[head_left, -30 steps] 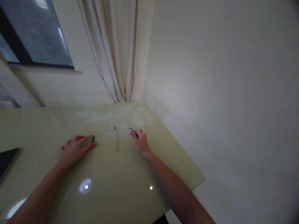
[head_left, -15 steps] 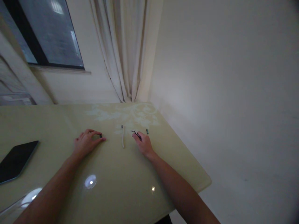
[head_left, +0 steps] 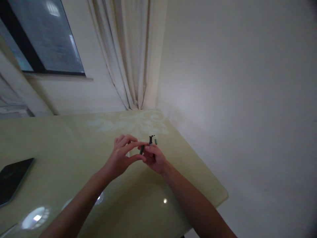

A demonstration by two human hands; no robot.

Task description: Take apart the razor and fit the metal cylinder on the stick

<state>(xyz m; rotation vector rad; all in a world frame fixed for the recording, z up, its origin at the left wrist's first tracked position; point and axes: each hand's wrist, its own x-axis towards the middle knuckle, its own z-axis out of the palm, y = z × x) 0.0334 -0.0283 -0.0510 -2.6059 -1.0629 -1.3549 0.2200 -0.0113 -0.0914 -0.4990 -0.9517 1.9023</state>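
Note:
Near the middle of the table, my left hand (head_left: 123,153) pinches a small dark green cylinder (head_left: 142,149), perhaps a battery, between thumb and fingers. Right beside it, my right hand (head_left: 155,158) is closed on a small black device (head_left: 151,140) whose top sticks up above the fingers. The two hands are close together, and the left fingertips reach to the device. A second small dark green cylinder (head_left: 156,141) lies on the table just beyond my right hand. The thin white stick on the table is mostly hidden behind my left hand.
A dark tablet (head_left: 15,178) lies at the left on the pale glossy table (head_left: 74,138). Curtains (head_left: 131,66) and a window (head_left: 49,36) stand behind it. A plain wall (head_left: 223,99) borders the table's right edge. Something clear shows at the lower left.
My left hand has moved right with the small cylinder, up to my right hand. The black device is now more upright in my right hand. The view has shifted slightly.

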